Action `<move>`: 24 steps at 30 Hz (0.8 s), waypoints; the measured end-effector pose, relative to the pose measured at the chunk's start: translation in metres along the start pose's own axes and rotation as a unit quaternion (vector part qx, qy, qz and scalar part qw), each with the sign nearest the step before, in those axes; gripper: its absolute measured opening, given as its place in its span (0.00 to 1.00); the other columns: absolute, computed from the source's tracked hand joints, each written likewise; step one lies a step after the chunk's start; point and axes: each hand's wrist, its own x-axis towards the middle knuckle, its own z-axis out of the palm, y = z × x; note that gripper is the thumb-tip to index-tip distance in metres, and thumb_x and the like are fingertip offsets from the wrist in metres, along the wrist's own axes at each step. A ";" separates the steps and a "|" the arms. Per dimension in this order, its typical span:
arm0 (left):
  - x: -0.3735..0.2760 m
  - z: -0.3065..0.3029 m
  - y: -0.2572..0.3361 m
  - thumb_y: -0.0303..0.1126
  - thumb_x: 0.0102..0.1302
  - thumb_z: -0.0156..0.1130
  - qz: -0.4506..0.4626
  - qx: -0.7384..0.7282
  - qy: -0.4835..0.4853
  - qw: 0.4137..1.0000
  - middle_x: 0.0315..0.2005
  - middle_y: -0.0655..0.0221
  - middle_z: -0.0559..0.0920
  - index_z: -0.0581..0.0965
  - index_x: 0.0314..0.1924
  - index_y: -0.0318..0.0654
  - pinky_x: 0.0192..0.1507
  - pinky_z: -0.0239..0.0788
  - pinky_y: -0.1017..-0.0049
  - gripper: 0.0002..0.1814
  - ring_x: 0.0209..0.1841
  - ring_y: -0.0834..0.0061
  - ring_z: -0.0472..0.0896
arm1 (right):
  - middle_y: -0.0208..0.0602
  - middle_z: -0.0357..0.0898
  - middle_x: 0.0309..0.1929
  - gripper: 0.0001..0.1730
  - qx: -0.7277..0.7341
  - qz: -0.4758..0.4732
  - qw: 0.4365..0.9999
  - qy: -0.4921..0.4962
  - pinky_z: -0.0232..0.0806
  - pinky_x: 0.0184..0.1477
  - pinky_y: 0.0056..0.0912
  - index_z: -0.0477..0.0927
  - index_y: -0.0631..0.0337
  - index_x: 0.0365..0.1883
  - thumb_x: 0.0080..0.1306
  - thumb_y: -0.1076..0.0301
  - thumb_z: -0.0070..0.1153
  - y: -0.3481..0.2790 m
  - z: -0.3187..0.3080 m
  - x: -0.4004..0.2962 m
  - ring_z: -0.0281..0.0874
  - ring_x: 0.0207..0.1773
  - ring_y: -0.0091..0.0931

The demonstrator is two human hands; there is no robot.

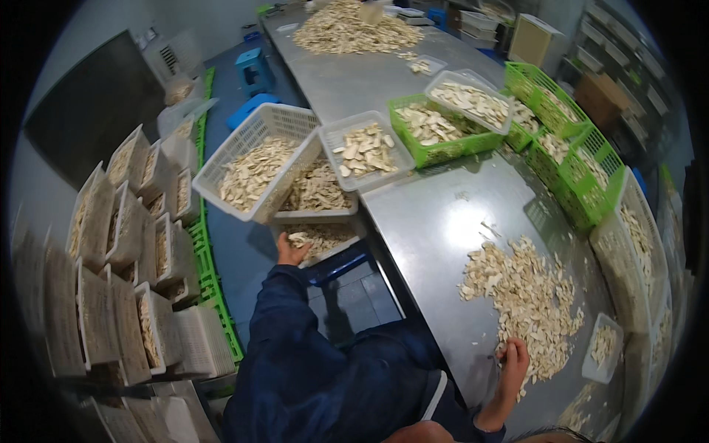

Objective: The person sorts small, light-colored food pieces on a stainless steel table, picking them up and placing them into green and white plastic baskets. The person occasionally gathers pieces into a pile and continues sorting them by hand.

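Observation:
My left hand [292,250] reaches down to the lowest white basket [340,248], its fingers around some pale dried slices at the basket's near left corner. Above it, a white basket of slices [257,171] sits tilted over another filled one. My right hand [514,354] is at the near left edge of a spread of dried slices [532,304] on the steel table [432,232]. Its fingers are bent; whether a slice is between them cannot be made out. A shallow white tray of larger slices [365,152] rests at the table's corner, beside a green basket [451,152].
Filled white baskets [127,221] stand stacked on a green pallet [207,266] at left. Green baskets [581,183] and white ones line the table's right side. A small tray [602,349] lies at lower right, a large slice heap [357,30] at the far end. Blue stools [253,72] stand behind.

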 end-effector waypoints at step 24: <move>-0.217 0.090 -0.096 0.29 0.69 0.58 0.055 0.292 -0.603 0.740 0.30 0.64 0.79 0.78 0.36 0.37 0.35 0.70 0.71 0.05 0.33 0.68 0.79 | 0.47 0.84 0.31 0.15 -0.556 -0.076 0.826 0.049 0.73 0.42 0.46 0.85 0.59 0.35 0.56 0.57 0.61 -0.040 -0.054 0.245 0.82 0.39 0.44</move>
